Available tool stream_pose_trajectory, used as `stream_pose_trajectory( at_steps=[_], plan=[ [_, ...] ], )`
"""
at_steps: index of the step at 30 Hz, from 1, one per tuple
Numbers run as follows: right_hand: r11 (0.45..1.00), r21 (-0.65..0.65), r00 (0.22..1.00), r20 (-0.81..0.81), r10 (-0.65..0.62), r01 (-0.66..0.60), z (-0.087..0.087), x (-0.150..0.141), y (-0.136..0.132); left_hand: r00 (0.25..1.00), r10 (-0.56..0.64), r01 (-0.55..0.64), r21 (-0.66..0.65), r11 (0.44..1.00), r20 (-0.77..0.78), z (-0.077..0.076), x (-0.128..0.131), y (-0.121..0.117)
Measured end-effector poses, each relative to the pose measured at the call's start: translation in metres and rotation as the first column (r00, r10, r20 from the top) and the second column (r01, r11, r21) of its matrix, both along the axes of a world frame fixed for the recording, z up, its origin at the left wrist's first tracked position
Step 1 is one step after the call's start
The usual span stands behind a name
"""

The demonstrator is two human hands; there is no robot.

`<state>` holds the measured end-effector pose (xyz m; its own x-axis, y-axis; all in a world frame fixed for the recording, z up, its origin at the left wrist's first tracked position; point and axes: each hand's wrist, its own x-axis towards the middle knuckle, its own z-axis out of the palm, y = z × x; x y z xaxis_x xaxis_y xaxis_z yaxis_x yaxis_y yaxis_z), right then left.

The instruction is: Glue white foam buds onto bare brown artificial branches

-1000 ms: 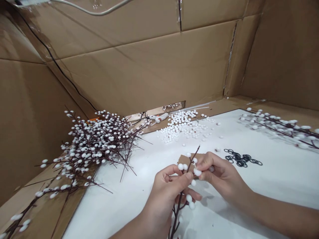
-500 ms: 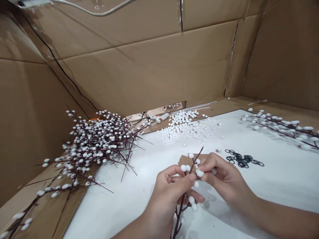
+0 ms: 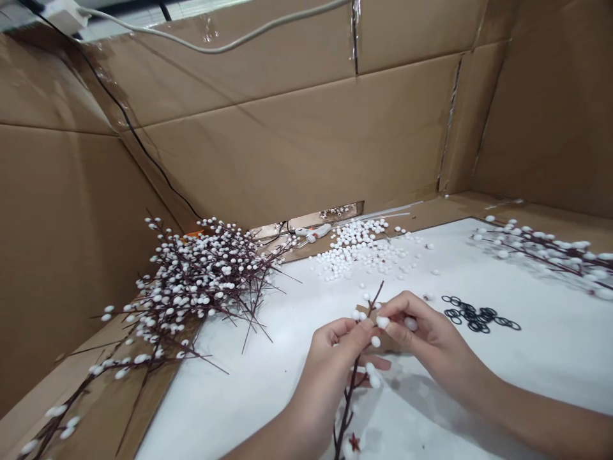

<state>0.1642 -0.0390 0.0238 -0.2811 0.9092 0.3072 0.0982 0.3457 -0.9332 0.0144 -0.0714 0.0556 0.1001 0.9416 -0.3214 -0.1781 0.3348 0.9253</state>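
Observation:
Between the thumb and fingers of my left hand [image 3: 330,367] is a dark brown artificial berry branch [image 3: 352,386], slanting up to the right with white berries along it. My right hand [image 3: 431,338] pinches a white berry [image 3: 382,322] close beside the branch, near the left thumb tip. Whether that berry touches the stem I cannot tell. Another white berry [image 3: 410,324] shows against the curled fingers of the right hand. Behind the hands lies a small piece of brown cardboard [image 3: 390,344], partly covered. A reddish-brown star-shaped bit [image 3: 354,441] shows low on the branch.
A heap of berry branches [image 3: 205,275] stands at the left, and more branches [image 3: 550,252] lie at the right. Loose white berries [image 3: 352,243] spread at the back near a glue gun [image 3: 313,232]. Black rings [image 3: 479,314] sit right of my hands. Cardboard walls [image 3: 287,140] enclose the table.
The view has tilted up slightly, so everything sits lower and further right. Both hands keep their holds; the branch has turned a little and its lower part with the star-shaped bit now shows.

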Motion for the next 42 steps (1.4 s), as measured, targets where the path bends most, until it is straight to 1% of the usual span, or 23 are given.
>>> stream_pose_trajectory(
  at_steps=[5,9,12,14,15,17,18,20,22,26,29,31,34,37,40,42],
  plan=[
    [0.994,-0.098,0.999,-0.023,0.041,-0.043,0.003,-0.002,0.004,1.0,-0.003,0.005,0.103,0.995,-0.017,-0.001,-0.014,0.012],
    [0.989,-0.086,0.992,0.03,0.123,-0.12,0.0,-0.006,0.004,0.992,-0.031,0.051,0.164,0.985,-0.123,0.005,-0.022,0.026],
    [0.987,-0.075,0.985,0.089,0.15,-0.143,-0.005,-0.01,0.002,0.98,-0.145,0.165,0.148,0.975,-0.138,0.005,-0.025,0.031],
    [0.986,-0.08,0.981,0.116,0.156,-0.147,-0.007,-0.01,0.001,0.972,-0.217,0.228,0.134,0.964,-0.092,0.002,-0.026,0.032],
    [0.984,-0.092,0.981,0.11,0.161,-0.151,-0.007,-0.01,0.001,0.971,-0.23,0.236,0.131,0.963,-0.063,0.0,-0.027,0.032],
    [0.98,-0.133,0.985,0.062,0.159,-0.15,-0.006,-0.009,0.001,0.976,-0.218,0.219,0.122,0.968,-0.017,-0.004,-0.028,0.032],
    [0.979,-0.155,0.99,0.027,0.136,-0.131,-0.004,-0.008,0.001,0.978,-0.21,0.208,0.116,0.971,0.0,-0.006,-0.029,0.032],
    [0.974,-0.211,0.996,-0.051,0.067,-0.077,0.001,-0.006,0.002,0.979,-0.202,0.199,0.102,0.975,0.025,-0.007,-0.03,0.033],
    [0.956,-0.291,0.988,-0.152,-0.002,-0.043,0.005,-0.004,0.005,0.977,-0.208,0.204,0.09,0.975,0.041,-0.008,-0.031,0.032],
    [0.876,-0.467,0.923,-0.379,-0.072,-0.123,0.011,0.001,0.014,0.971,-0.237,0.233,0.083,0.969,0.043,-0.007,-0.029,0.029],
    [0.836,-0.524,0.899,-0.429,-0.093,-0.163,0.012,0.003,0.017,0.971,-0.239,0.238,0.074,0.968,0.0,-0.009,-0.024,0.025],
    [0.833,-0.52,0.898,-0.435,-0.068,-0.189,0.012,0.003,0.017,0.969,-0.243,0.247,0.088,0.965,-0.046,-0.012,-0.021,0.024],
    [0.841,-0.481,0.897,-0.441,0.011,-0.247,0.01,0.002,0.014,0.962,-0.259,0.269,0.145,0.952,-0.083,-0.015,-0.016,0.022],
    [0.851,-0.425,0.873,-0.482,0.076,-0.308,0.007,0.0,0.013,0.957,-0.263,0.283,0.203,0.937,-0.118,-0.015,-0.013,0.019],
    [0.865,-0.371,0.849,-0.517,0.109,-0.337,0.004,-0.002,0.012,0.949,-0.278,0.308,0.253,0.917,-0.151,-0.016,-0.01,0.015],
    [0.871,-0.354,0.846,-0.519,0.121,-0.342,0.003,-0.003,0.013,0.942,-0.265,0.315,0.272,0.909,-0.206,-0.017,-0.009,0.013]
  ],
)
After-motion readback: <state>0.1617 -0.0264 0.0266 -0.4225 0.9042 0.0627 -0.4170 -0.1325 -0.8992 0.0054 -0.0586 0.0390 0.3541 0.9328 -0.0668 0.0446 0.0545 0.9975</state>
